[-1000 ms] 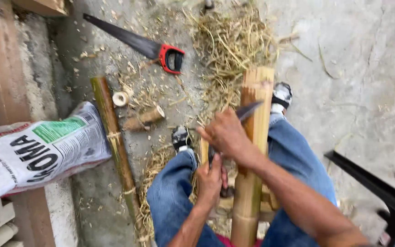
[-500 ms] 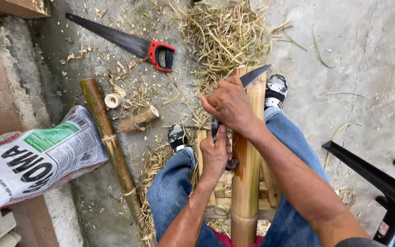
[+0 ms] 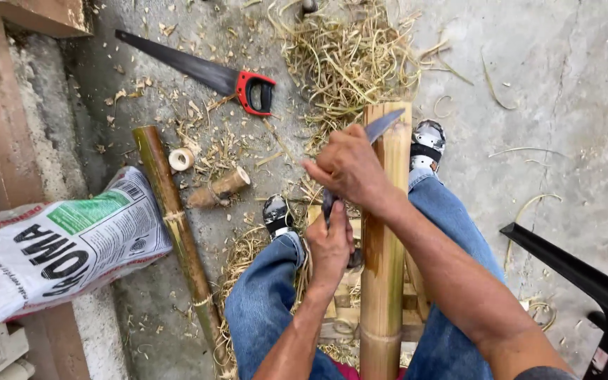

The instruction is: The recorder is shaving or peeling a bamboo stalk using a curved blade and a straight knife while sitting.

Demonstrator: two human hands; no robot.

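Note:
A thick yellow-brown bamboo pole (image 3: 381, 281) stands tilted between my knees, its far end pointing away from me. My right hand (image 3: 350, 169) is closed over the back of a knife blade (image 3: 383, 124), whose tip shows across the pole's far end. My left hand (image 3: 332, 243) grips the knife's dark handle just left of the pole. My legs in blue jeans (image 3: 265, 302) flank the pole, above a wooden frame (image 3: 343, 288).
A red-handled handsaw (image 3: 205, 74) lies on the concrete floor at top left. A long green bamboo stalk (image 3: 177, 232), a short bamboo stub (image 3: 218, 188) and a small ring (image 3: 181, 159) lie left. A printed sack (image 3: 58, 246) sits far left, shavings (image 3: 350, 56) ahead, black chair (image 3: 585, 281) right.
Both hands and the knife have moved up the pole, from partway down it to its far end. The view has shifted a little.

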